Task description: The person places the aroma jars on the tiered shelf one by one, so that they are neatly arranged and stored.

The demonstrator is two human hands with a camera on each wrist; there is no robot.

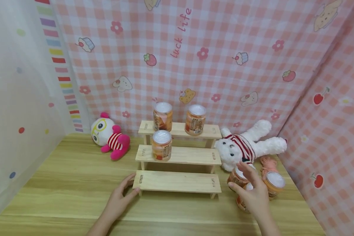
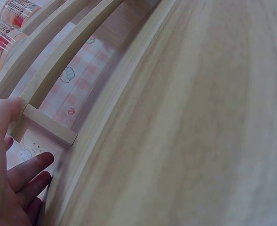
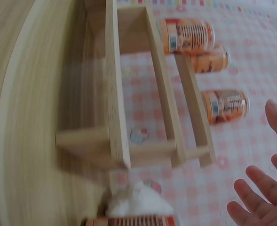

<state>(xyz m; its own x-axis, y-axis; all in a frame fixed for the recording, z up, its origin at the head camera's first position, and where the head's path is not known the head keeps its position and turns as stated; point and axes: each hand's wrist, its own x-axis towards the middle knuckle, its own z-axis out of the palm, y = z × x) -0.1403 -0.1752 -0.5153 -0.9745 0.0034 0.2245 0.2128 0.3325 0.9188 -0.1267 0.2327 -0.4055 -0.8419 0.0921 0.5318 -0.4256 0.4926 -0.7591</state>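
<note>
A three-step wooden stand (image 1: 178,181) is in the middle of the table. My left hand (image 1: 119,196) is at the left end of its lowest step; in the left wrist view the thumb (image 2: 6,113) touches the step's corner and the other fingers extend loosely beside it. My right hand (image 1: 255,190), fingers spread and holding nothing, hovers over three lidded fruit jars: one at the back left (image 1: 236,178), one in front (image 1: 241,202) partly hidden by the hand, and one on the right (image 1: 273,185).
Two jars stand on the top step (image 1: 163,118) and one jar (image 1: 161,147) on the left of the middle step. A pink-and-white plush (image 1: 113,137) sits at the left, a white plush (image 1: 245,147) lies at the right near pink yarn (image 1: 268,164). Checked curtains (image 1: 212,72) close the back.
</note>
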